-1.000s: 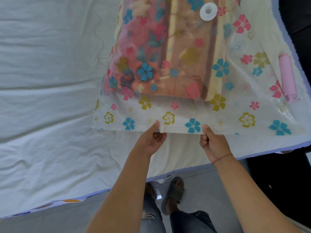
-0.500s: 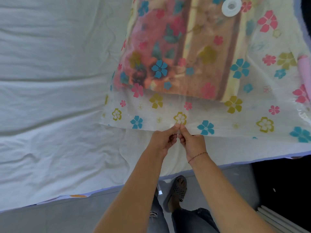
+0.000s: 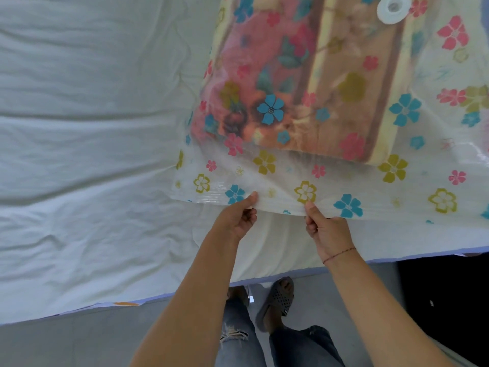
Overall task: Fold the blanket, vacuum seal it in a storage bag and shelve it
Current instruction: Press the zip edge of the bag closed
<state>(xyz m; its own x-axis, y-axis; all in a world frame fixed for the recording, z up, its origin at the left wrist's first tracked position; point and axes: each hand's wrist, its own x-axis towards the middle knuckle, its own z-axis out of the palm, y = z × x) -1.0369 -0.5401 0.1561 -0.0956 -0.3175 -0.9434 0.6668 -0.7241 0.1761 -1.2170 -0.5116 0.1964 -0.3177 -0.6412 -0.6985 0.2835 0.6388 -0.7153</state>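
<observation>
A clear storage bag [image 3: 412, 186] printed with coloured flowers lies on the bed at the upper right. Inside it sits the folded blanket [image 3: 312, 83], pink and brown with cream stripes. A white round valve [image 3: 393, 8] is on the bag's top face near the frame's upper edge. My left hand [image 3: 238, 221] pinches the bag's near edge between thumb and curled fingers. A short way to the right, my right hand [image 3: 326, 231] pinches the same edge.
A pale wrinkled sheet [image 3: 92, 154] covers the bed, whose front edge [image 3: 185, 292] runs across the lower frame. Below it is grey floor [image 3: 79, 340] with my legs and a dark sandal [image 3: 277, 300]. A dark area [image 3: 444, 300] lies at the lower right.
My hands were pinching the bag edge close together; they have now slid apart along it, the left hand toward the left. The view has shifted, so the pink pump is out of frame.
</observation>
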